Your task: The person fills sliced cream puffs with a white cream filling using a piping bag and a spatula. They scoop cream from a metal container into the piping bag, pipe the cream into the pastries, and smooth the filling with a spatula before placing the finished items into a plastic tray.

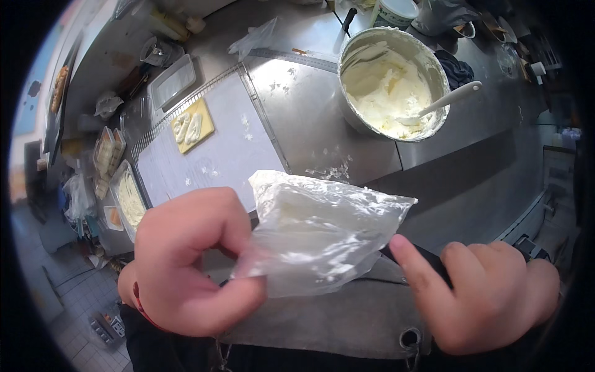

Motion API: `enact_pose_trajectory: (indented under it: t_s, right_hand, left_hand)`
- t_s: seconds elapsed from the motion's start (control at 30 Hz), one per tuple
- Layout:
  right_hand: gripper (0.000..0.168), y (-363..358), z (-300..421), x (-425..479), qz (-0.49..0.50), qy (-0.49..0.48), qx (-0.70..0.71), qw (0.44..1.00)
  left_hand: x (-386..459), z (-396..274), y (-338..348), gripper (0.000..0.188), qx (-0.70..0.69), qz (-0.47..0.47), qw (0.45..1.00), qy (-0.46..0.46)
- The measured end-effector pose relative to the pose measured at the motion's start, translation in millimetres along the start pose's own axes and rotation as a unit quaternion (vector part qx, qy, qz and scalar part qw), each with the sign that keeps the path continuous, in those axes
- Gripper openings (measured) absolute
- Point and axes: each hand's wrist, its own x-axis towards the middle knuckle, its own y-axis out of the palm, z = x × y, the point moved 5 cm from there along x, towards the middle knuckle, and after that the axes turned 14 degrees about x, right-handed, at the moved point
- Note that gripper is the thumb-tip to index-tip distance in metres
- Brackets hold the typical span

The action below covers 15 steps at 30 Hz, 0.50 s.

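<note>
Thumb and fingers of my left hand [200, 260] pinch the edge of a clear plastic piping bag [320, 237]. White cream is smeared over the bag, and it looks nearly flat. My right hand [479, 293] grips a black-handled tool [427, 262], index finger stretched along it. The tool's front end is hidden behind the bag, so its kind does not show. Beyond the hands, a steel mixing bowl [346, 104] contains pale whipped cream [395, 93], with a white spatula [451, 98] leaning on its rim. Left of the bowl, a square yellow cake slab [204, 125] carries piped white strips.
Under the cake, lavender-grey paper [223, 158] covers a wire rack [260, 100]. A steel ruler [297, 58] lies behind on the steel worktop [307, 116]. Clear plastic containers [174, 81] and a tray of cream [130, 195] are on the left. A tub [395, 11] stands behind the bowl.
</note>
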Motion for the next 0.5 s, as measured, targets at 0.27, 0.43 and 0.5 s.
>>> enact_pose_trajectory:
  t_s: [0.27,0.43,0.5]
  right_hand:
    - [0.050,-18,-8,-38,0.009,0.104,0.126,0.987]
    - [0.048,-24,-17,-50,0.015,0.124,0.149,0.981]
    - [0.044,-27,-23,-57,0.002,0.131,0.165,0.978]
  left_hand:
    - [-9,22,1,0.014,-0.035,0.002,0.994,-0.104]
    - [-9,26,-2,0.012,-0.130,-0.040,0.977,-0.163]
    - [-7,31,-5,0.012,-0.116,-0.034,0.980,-0.161]
